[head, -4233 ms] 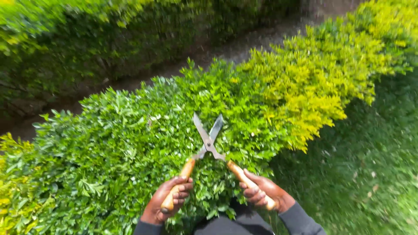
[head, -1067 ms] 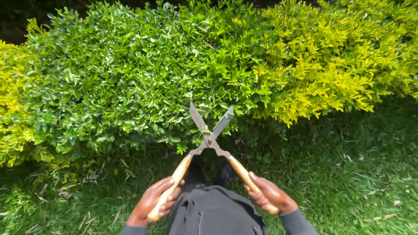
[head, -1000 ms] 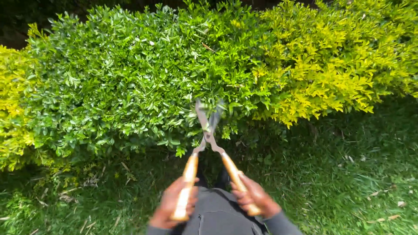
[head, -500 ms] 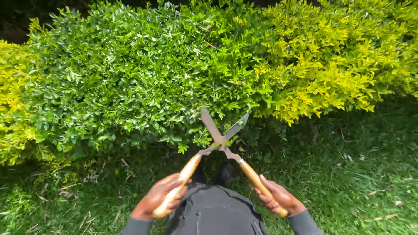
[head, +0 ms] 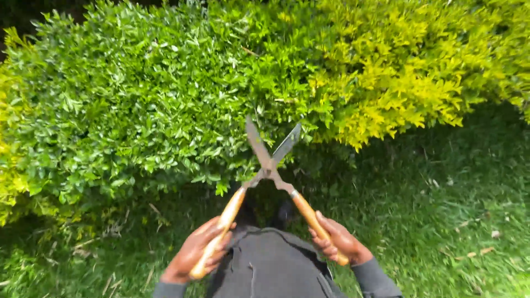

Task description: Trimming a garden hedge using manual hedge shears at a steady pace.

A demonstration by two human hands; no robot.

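I hold a pair of hedge shears [head: 269, 165] with two steel blades and orange wooden handles. My left hand [head: 194, 253] grips the left handle low down, and my right hand [head: 338, 240] grips the right handle. The blades are spread apart and their tips reach into the lower front of a dense green hedge [head: 149, 99]. Below the shears my dark grey trousers [head: 270, 267] fill the bottom centre.
A yellow-green bush [head: 408, 60] joins the green hedge on the right, and another yellow patch [head: 11, 165] shows at the far left. Grass [head: 441, 221] with scattered dry leaves covers the ground to the right and below the hedge.
The blades snapped together a second ago, opened wide, and now stand partly open and slightly higher in the hedge. The view has shifted a little, with the hedge lower in the frame.
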